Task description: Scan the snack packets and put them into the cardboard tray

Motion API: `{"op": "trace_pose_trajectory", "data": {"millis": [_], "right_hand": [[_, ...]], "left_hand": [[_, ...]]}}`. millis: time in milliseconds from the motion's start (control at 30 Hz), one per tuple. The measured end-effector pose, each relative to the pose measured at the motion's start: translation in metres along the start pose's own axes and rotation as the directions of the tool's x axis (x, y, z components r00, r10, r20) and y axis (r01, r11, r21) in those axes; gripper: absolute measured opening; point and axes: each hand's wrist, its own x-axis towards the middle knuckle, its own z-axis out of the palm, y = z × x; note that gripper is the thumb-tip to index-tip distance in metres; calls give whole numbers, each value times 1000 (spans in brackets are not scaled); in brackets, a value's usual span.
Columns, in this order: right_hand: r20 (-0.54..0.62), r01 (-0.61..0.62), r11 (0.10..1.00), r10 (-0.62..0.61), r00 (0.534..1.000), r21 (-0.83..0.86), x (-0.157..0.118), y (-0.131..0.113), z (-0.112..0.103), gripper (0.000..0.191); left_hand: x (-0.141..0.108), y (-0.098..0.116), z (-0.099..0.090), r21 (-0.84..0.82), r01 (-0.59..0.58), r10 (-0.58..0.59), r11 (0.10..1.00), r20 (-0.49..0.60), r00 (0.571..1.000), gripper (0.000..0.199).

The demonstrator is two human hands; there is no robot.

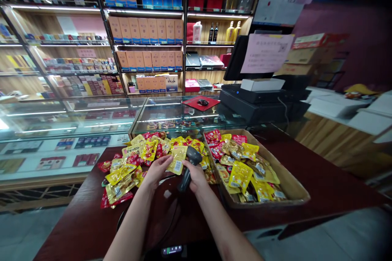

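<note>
My left hand [159, 170] pinches the left edge of a pale yellow snack packet [178, 158], whose barcode faces me. In my right hand [196, 176] is a dark barcode scanner [185, 181], its head beside the packet's right edge. The right thumb is close to that packet; whether it touches I cannot tell. Behind and left of my hands spreads a loose pile of yellow, gold and red snack packets [121, 174]. To the right stands a shallow cardboard box [292, 187] holding many similar packets.
A glass display counter [70, 120] adjoins the dark red table [330, 183]. Beyond the box are a monitor [237, 59] and a black cash drawer [241, 104]. A mouse [203, 102] rests on a red mat. The scanner's cable [171, 222] trails toward me.
</note>
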Motion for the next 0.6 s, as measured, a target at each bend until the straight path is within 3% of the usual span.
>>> {"op": "trace_pose_trajectory", "data": {"millis": [167, 333, 433, 600], "right_hand": [[18, -4, 998, 3, 1000, 61, 4, -4, 4, 36], [6, 64, 996, -65, 998, 55, 22, -25, 5, 36], [-3, 52, 998, -52, 999, -17, 30, -30, 11, 35], [-64, 57, 997, -61, 996, -50, 35, -23, 17, 29]], "left_hand": [[5, 6, -8, -38, 10, -10, 999, 1, 1000, 43], [16, 47, -26, 220, 55, -82, 974, 117, 990, 52], [24, 66, -30, 282, 58, -108, 958, 167, 980, 48], [39, 74, -27, 237, 108, -137, 966, 109, 985, 40]]}}
